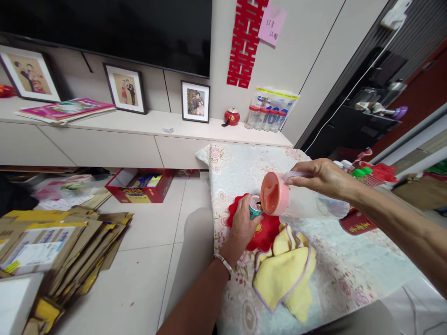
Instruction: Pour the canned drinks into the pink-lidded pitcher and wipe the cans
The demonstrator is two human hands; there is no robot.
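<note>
My left hand (242,222) is wrapped round a green drink can (256,207), which stands upright on a red scalloped mat (260,239). In my right hand (319,174) is the pale handle of a clear plastic pitcher (307,203). The pitcher is tipped on its side, with its pink lid (275,194) close to the can's top. Whether lid and can touch, and whether liquid is flowing, I cannot tell. A crumpled yellow cloth (284,274) with a purple edge lies just in front of the mat.
A flowered tablecloth (335,260) covers the table. A red can (356,222) lies behind the pitcher. Beyond stands a white cabinet (209,130) with picture frames, lidded jars (264,118) and a small red pot (232,116). Flattened cardboard (80,251) and a red box (141,188) sit on the floor.
</note>
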